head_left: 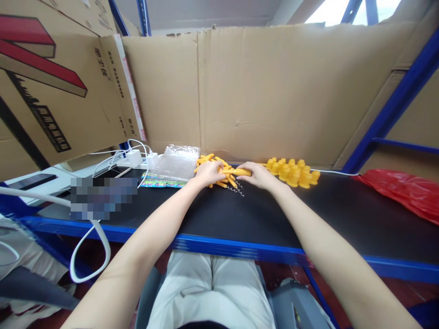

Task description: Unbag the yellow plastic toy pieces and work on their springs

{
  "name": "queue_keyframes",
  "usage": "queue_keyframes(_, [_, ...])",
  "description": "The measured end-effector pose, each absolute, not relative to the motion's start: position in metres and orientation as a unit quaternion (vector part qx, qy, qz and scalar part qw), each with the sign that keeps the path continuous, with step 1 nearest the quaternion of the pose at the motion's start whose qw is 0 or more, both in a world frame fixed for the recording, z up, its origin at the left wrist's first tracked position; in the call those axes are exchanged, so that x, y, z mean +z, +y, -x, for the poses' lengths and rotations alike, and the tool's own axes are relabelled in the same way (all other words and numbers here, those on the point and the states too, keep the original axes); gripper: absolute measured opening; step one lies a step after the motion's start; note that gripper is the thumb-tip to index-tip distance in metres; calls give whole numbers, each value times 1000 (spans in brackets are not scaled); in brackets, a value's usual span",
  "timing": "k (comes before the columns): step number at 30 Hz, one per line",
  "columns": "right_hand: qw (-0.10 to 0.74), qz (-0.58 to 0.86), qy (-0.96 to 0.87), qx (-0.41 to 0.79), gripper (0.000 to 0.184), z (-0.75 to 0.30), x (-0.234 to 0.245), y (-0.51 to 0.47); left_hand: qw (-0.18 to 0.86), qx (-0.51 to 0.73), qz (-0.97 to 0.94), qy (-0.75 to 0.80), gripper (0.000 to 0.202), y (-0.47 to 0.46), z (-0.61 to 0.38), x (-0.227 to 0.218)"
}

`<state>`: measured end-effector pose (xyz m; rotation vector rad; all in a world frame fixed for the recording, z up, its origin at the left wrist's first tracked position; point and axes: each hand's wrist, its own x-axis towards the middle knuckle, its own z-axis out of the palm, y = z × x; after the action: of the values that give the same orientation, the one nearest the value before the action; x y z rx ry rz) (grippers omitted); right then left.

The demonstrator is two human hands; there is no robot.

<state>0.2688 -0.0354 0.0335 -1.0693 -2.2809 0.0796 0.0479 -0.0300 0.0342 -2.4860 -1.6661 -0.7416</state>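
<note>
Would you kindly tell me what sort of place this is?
Probably a small workshop, judging by the blue-framed bench, the cardboard panel behind it and the loose yellow pieces.

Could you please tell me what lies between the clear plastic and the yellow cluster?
In the head view, a pile of yellow sticks, some thin spirals, the left hand and the right hand lie there.

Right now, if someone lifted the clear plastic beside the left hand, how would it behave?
The clear plastic looks wrinkled and filmy, so it would probably flop. Being see-through and thin, it's likely light. Its glossy highlights suggest it may slide easily.
</note>
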Motion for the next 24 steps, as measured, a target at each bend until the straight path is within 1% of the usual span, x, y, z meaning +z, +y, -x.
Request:
queue_keyframes(2, [287,393,-873,-11,27,-266,33,-36,29,-241,806,-540,25,-30,-48,34])
queue_keyframes(5, [283,383,-879,-16,28,-266,35,-38,30,-241,804,-543,26,-31,-49,35])
queue_keyframes(9, [292,395,-870,31,32,-269,38,-41,50,-240,809,-533,28,-34,-51,36])
queue_keyframes(16, [289,441,-840,131,47,-267,49,-52,85,-238,807,-534,31,-40,-54,37])
queue_keyframes(20, [262,454,-836,162,53,-267,55,-59,97,-229,806,-538,33,-42,-56,37])
queue_keyframes(24, [260,461,-830,176,56,-268,59,-62,110,-226,808,-533,34,-44,-57,37])
